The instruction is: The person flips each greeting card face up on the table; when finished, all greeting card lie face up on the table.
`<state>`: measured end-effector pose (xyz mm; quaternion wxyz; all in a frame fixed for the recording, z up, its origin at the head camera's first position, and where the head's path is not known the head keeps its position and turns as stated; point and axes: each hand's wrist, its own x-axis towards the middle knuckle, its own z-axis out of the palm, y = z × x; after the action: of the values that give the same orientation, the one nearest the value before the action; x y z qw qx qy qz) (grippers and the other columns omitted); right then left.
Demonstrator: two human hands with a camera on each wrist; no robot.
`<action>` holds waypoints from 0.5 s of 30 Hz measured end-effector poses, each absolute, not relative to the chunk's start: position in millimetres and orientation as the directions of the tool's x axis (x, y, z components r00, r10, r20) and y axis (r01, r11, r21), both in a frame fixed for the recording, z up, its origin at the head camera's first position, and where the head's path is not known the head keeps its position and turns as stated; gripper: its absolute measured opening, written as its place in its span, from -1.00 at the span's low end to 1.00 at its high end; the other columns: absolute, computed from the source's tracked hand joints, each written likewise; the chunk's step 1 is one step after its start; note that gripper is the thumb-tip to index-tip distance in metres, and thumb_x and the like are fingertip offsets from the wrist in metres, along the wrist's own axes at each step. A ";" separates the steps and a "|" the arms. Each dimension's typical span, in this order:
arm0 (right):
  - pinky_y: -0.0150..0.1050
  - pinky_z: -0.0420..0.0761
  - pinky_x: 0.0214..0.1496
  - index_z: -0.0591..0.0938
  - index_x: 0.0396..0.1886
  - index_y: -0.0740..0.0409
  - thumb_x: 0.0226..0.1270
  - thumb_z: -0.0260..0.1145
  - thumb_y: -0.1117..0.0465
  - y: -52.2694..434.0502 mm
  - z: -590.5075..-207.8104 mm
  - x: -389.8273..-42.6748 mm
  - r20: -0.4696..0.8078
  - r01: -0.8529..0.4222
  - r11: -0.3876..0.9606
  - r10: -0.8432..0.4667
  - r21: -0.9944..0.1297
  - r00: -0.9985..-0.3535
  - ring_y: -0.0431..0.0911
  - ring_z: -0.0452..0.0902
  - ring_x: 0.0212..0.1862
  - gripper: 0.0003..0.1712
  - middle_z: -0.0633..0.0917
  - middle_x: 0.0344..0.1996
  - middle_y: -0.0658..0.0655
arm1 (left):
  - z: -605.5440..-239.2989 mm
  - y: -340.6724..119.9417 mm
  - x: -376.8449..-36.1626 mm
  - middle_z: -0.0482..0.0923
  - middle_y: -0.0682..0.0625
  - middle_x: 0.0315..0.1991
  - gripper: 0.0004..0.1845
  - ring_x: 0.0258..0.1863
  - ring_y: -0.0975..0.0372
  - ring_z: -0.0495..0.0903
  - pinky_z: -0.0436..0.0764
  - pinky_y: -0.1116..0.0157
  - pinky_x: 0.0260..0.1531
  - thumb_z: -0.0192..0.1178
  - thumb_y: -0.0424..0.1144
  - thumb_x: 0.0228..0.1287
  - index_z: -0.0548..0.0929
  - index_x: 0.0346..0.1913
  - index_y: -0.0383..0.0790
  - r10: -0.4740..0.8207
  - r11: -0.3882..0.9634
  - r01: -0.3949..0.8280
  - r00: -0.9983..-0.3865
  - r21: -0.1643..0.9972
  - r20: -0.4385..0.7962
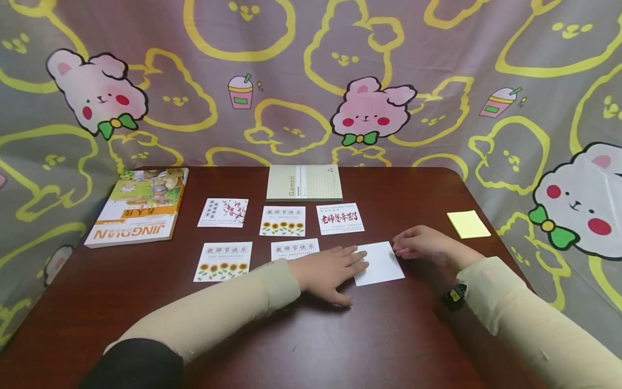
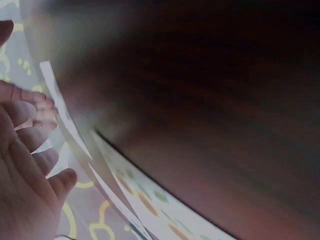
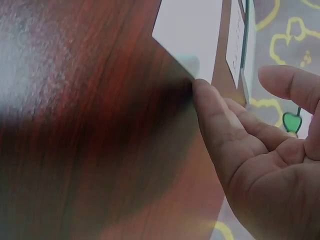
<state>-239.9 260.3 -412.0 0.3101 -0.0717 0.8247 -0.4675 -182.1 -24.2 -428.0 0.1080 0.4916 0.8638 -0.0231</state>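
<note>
A blank white card lies face down on the dark wooden table. My left hand lies flat on the table, its straight fingers touching the card's left edge. My right hand rests by the card's upper right edge. In the right wrist view one fingertip touches a corner of the white card, with the thumb held apart. The left wrist view shows the left hand with straight fingers beside card edges. Neither hand grips anything.
Printed cards lie in two rows: a blossom card, sunflower cards, a red-lettered card, one half under my left forearm. A book lies far left, a notebook at the back, yellow sticky notes right.
</note>
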 end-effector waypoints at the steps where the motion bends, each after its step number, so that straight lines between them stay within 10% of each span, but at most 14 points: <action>1: -0.13 0.71 0.08 0.44 0.21 0.72 0.57 0.14 0.33 258.2 -411.3 -239.1 -0.445 0.168 0.559 -0.406 -0.812 -0.798 0.00 0.72 -0.04 -0.53 0.73 -0.06 0.34 | -429.4 -21.7 -181.2 -0.02 -0.09 0.66 -0.02 0.63 0.05 -0.07 0.01 0.18 0.56 0.15 0.33 0.39 0.12 0.65 -0.17 0.845 0.507 0.861 -0.487 0.040 -0.222; 15: -0.05 0.74 0.00 0.59 0.11 0.59 0.48 0.26 0.28 245.2 -407.1 -226.7 -0.392 0.039 0.720 -0.331 -0.693 -0.858 0.02 0.68 -0.15 -0.58 0.75 -0.17 0.30 | -430.5 -6.5 -172.4 0.01 -0.04 0.65 0.02 0.62 0.14 -0.01 -0.02 0.38 0.52 0.13 0.41 0.34 0.15 0.64 -0.16 0.795 0.513 0.854 -0.509 -0.084 -0.329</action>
<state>-226.7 245.2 -407.1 0.2533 -0.0820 0.8921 -0.3650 -172.4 -6.5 -430.5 0.1250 0.4792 0.8606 -0.1185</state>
